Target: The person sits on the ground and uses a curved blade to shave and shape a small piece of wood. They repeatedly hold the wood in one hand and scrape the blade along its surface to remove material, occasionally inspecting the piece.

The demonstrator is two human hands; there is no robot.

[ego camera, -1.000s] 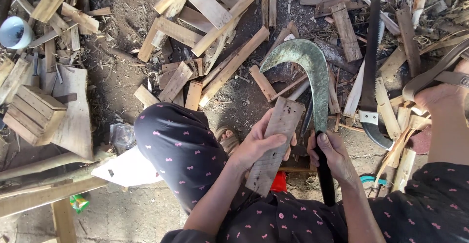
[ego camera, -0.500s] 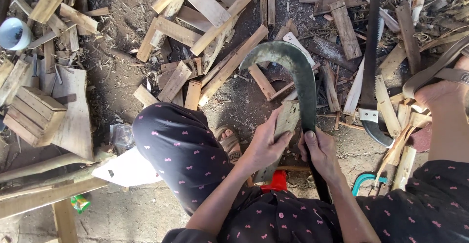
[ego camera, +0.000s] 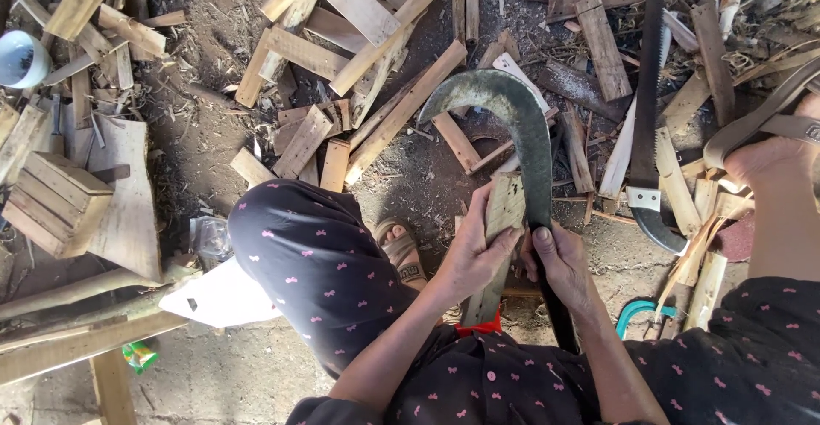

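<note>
Pale wood offcuts [ego camera: 337,58] litter the dirt far out beyond my fingertips, with a small slatted crate [ego camera: 53,203] well off to the left of them. My left hand [ego camera: 472,254] wraps its fingers [ego camera: 504,239] tightly round an upright wooden slat [ego camera: 497,237], thumb over its front. Just beside it, touching the slat's right edge, my right hand [ego camera: 559,263] is curled shut about the dark handle of a curved billhook [ego camera: 517,126], whose blade arcs up and leftward above both hands. Further right lies a handsaw [ego camera: 647,126].
</note>
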